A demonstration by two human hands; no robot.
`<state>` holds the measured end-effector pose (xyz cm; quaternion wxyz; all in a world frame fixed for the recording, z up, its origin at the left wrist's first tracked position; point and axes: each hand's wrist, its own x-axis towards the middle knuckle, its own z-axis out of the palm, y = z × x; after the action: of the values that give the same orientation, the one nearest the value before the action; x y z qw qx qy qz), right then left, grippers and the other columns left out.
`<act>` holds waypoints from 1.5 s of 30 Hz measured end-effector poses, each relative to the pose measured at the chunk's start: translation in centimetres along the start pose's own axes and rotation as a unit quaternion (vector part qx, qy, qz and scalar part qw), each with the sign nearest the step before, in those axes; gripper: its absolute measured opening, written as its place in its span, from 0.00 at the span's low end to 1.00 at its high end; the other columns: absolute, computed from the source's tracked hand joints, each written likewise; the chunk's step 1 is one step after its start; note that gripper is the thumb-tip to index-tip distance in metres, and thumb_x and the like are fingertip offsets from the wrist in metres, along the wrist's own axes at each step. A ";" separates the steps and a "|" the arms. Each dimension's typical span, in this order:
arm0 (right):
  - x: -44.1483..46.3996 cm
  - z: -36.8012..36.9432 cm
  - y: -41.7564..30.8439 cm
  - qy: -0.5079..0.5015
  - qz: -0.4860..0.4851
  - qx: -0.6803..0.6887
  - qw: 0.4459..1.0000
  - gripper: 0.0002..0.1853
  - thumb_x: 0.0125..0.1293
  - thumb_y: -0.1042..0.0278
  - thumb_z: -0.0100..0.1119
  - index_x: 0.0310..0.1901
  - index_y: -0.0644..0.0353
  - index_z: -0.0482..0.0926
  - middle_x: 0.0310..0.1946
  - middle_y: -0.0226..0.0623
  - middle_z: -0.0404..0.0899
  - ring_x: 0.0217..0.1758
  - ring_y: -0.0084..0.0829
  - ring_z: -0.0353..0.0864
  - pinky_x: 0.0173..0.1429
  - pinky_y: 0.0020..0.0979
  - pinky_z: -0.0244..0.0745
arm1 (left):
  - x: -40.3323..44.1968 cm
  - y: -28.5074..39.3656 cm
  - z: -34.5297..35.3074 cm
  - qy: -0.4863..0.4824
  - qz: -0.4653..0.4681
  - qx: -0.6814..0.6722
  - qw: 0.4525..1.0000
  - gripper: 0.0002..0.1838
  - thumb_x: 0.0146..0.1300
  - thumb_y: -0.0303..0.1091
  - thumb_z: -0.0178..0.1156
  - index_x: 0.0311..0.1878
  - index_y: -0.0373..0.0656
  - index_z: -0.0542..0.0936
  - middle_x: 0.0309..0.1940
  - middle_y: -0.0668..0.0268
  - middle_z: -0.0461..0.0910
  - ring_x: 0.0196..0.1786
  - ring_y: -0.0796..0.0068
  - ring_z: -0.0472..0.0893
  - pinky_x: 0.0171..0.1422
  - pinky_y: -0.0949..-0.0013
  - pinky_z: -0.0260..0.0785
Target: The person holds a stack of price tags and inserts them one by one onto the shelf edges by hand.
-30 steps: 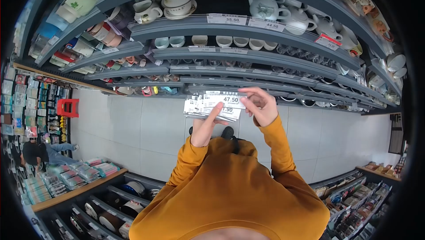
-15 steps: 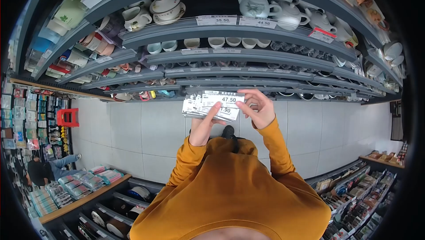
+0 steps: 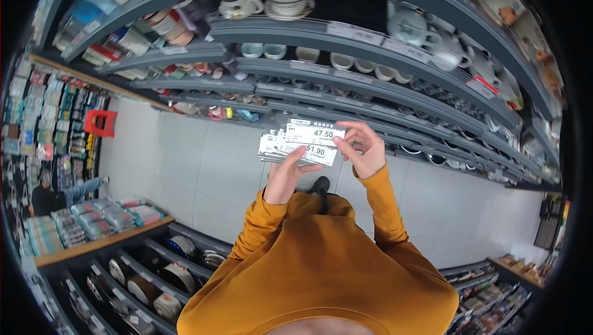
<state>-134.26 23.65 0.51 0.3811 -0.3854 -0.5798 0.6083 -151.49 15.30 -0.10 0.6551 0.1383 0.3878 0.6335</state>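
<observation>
Several paper price labels (image 3: 270,146) are fanned out in front of my chest, over the aisle floor. My left hand (image 3: 284,177) grips the stack from below, its thumb lying on top. The thumb and index finger of my right hand (image 3: 367,153) pinch the right end of the top label (image 3: 312,134), which reads 47.50. Just beneath it shows another label (image 3: 320,152), marked 51.90. Ahead of both hands are shelves with small bowls (image 3: 341,61), a pale blue teapot (image 3: 406,24) and a lidded cup on a saucer (image 3: 288,4).
Price strips (image 3: 355,32) run along the shelf edges. A red stool (image 3: 100,123) stands at the left end of the aisle. Farther left, a person in dark clothing (image 3: 48,198) is low by a display of packaged goods (image 3: 92,227). Shelves of pans (image 3: 179,276) stand behind me at left.
The view has turned, so the shelves now slant down to the right. The 47.50 label sits slightly higher over the stack, uncovering more of the 51.90 label. Both hands keep their grip.
</observation>
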 end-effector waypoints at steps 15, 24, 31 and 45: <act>2.7 18.1 -1.1 -0.102 -0.027 -0.013 0.994 0.17 0.62 0.74 0.64 0.52 0.61 0.77 0.29 0.26 0.77 0.31 0.15 0.76 0.32 0.17 0.70 | -6.9 9.3 -13.8 0.092 0.075 0.077 0.990 0.18 0.66 0.31 0.59 0.56 0.36 0.72 0.46 0.61 0.79 0.41 0.72 0.82 0.30 0.70 0.77; 4.4 38.3 0.0 -0.211 -0.036 0.019 0.977 0.18 0.62 0.71 0.65 0.53 0.60 0.76 0.29 0.25 0.77 0.27 0.12 0.73 0.27 0.17 0.67 | -14.2 19.7 -29.5 0.167 0.154 0.073 0.971 0.16 0.66 0.31 0.58 0.54 0.36 0.73 0.42 0.61 0.80 0.37 0.74 0.82 0.27 0.73 0.74; 7.5 47.1 -1.3 -0.264 -0.020 0.022 0.964 0.19 0.63 0.72 0.64 0.55 0.60 0.75 0.29 0.25 0.77 0.26 0.13 0.73 0.28 0.17 0.67 | -16.8 24.7 -34.9 0.221 0.185 0.029 0.957 0.15 0.68 0.31 0.56 0.55 0.36 0.73 0.43 0.63 0.80 0.39 0.75 0.82 0.30 0.74 0.75; 23.5 57.0 0.8 -0.266 -0.026 0.063 0.961 0.16 0.63 0.77 0.62 0.50 0.65 0.71 0.27 0.29 0.77 0.26 0.16 0.75 0.29 0.19 0.71 | -7.0 35.3 -41.7 0.243 0.209 -0.042 0.946 0.13 0.67 0.29 0.57 0.52 0.35 0.73 0.42 0.60 0.80 0.38 0.72 0.83 0.32 0.73 0.78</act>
<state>-195.84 21.54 0.86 0.2518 -0.1695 -0.6306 0.7143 -204.78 1.44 -1.63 0.3990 0.0306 0.4704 0.7865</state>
